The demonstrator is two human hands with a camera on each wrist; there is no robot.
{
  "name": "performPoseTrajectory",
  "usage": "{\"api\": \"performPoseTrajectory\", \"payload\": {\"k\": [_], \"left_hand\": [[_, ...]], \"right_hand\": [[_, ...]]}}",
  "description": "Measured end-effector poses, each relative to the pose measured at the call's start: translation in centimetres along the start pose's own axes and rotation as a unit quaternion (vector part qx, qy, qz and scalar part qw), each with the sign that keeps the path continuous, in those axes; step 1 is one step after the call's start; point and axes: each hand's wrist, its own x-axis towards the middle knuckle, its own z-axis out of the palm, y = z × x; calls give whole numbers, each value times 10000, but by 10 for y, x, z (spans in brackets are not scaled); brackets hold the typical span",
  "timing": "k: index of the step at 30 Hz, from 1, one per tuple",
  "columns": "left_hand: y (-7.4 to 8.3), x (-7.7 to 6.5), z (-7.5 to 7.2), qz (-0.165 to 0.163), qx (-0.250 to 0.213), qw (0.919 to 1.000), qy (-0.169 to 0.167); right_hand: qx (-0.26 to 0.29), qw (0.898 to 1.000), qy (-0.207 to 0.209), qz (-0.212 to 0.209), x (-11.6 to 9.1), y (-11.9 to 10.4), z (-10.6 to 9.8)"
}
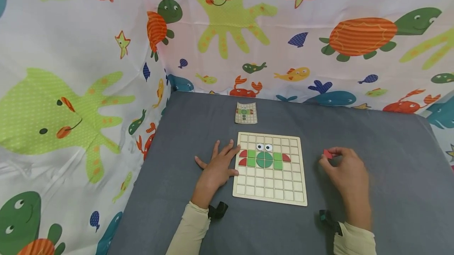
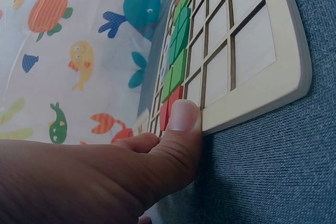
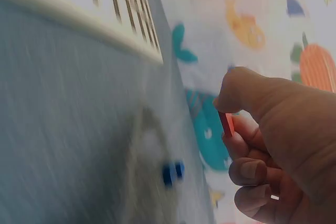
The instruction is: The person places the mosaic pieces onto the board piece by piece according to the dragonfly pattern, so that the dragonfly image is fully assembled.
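Observation:
A pale wooden grid board [image 1: 269, 184] lies flat on the grey cloth. Set in its cells are two eye tiles [image 1: 264, 147], a teal circle of quarter pieces [image 1: 264, 159], bright green squares [image 1: 278, 161] on both sides, and red rounded tiles [image 1: 285, 157] at the outer ends. My left hand [image 1: 216, 170] spreads its fingers at the board's left edge; in the left wrist view its thumb [image 2: 184, 116] rests on the rim beside a red tile. Right of the board, my right hand [image 1: 349, 174] pinches a small red tile [image 3: 227, 123] between thumb and finger, above the cloth.
A small pattern card [image 1: 246, 119], printed with a similar grid figure, lies behind the board. Curtains with sea animals [image 1: 248, 50] hang along the back and left of the grey cloth [image 1: 177, 129]. Black straps [image 1: 218, 210] sit at both wrists.

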Motion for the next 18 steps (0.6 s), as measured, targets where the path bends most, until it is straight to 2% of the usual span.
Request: {"api": "performPoseTrajectory", "payload": {"k": [4,8,18], "left_hand": [[0,-1,-1,-8,-55,10000,-3],[0,-1,-1,7,-70,10000,-19],[1,-1,-3,-74,-111,9998,-144]], "right_hand": [[193,9986,-46,-484,-8,-22,11],[411,9961,-252,-743,-17,-36,22],[532,9913,-441,-1120,-33,-48,42]]}}
